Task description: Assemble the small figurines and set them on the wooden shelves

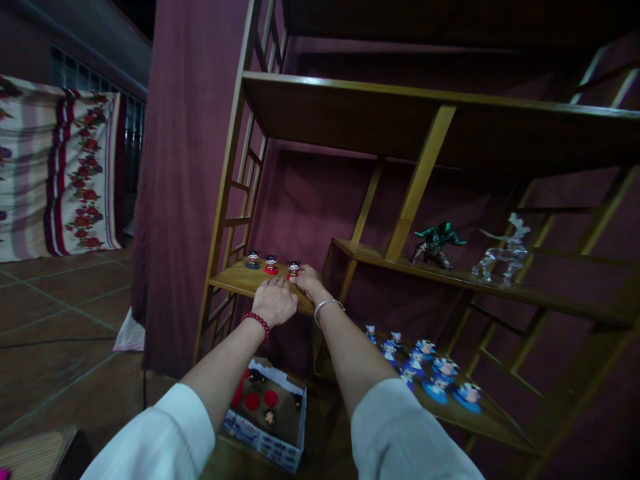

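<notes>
A small doll figurine with dark hair and a red base [293,269] stands at the right of a short row on the small wooden shelf [235,279]. My right hand [311,283], with a silver bangle at the wrist, has its fingers closed around the right side of this figurine. Just left of it, my left hand [275,301], wearing a red bead bracelet, is closed with its fingertips by the base; what they grip is hidden. Two similar figurines stand farther left, one on a red base [271,265] and one on a dark base [253,260].
Below stands an open box [265,440] with red discs and dark-haired figurines. Several blue-and-white figurines [435,380] occupy the lower right shelf. A green figure [440,243] and a clear deer ornament [503,257] sit on the middle shelf. A post [420,183] rises nearby.
</notes>
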A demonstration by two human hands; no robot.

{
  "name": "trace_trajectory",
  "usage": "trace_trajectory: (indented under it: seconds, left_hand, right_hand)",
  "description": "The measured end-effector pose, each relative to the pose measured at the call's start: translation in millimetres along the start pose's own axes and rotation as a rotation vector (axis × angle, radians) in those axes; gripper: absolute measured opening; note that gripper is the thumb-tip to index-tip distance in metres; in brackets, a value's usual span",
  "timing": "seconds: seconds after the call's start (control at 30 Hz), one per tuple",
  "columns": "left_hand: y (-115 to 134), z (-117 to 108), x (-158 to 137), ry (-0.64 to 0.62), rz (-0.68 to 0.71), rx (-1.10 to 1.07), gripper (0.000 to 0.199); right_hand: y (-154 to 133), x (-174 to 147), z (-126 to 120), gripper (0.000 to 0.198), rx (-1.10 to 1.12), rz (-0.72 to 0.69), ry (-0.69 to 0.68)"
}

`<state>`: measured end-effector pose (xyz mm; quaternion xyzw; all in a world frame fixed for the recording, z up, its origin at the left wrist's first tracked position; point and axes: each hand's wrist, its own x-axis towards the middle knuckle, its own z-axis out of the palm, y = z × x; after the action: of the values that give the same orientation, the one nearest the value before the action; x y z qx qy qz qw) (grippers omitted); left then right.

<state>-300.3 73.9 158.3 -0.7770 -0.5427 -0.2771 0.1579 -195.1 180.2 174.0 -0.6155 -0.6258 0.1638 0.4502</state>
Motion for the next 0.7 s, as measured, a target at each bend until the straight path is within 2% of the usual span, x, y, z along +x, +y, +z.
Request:
trace_trajectory:
  seconds: [0.33, 0.7]
  left_hand:
    - [-1.1, -1.9, 5.3, -0.118, -0.036, -0.013, 0.048]
    - [-1.8, 1.6, 6.5, -0.112, -0.03, -0.015, 0.049]
  right_hand:
    - [0.5, 7.9, 4.5, 0.034, -0.073, -0.015, 0.008]
    - [0.5, 16.4, 6.6, 0.033, -0.085, -0.052, -0.033]
